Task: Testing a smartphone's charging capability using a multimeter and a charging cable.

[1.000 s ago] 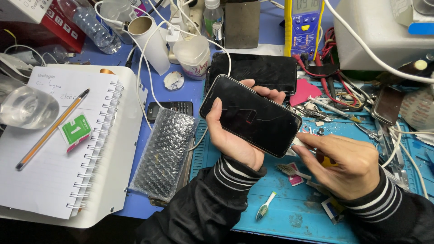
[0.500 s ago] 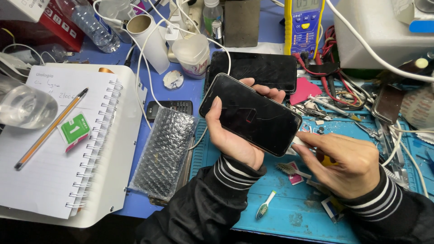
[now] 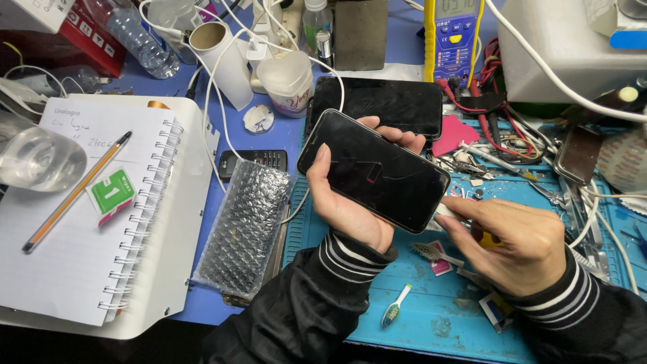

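From the head view, the left hand (image 3: pixel 350 205) is wrapped around a black phone (image 3: pixel 374 168), holding it up over the blue mat (image 3: pixel 431 317). The right hand (image 3: pixel 515 243) pinches something small at the phone's lower corner. The phone looks closed, with its screen on. Tools crowd the mat; little free room is left.
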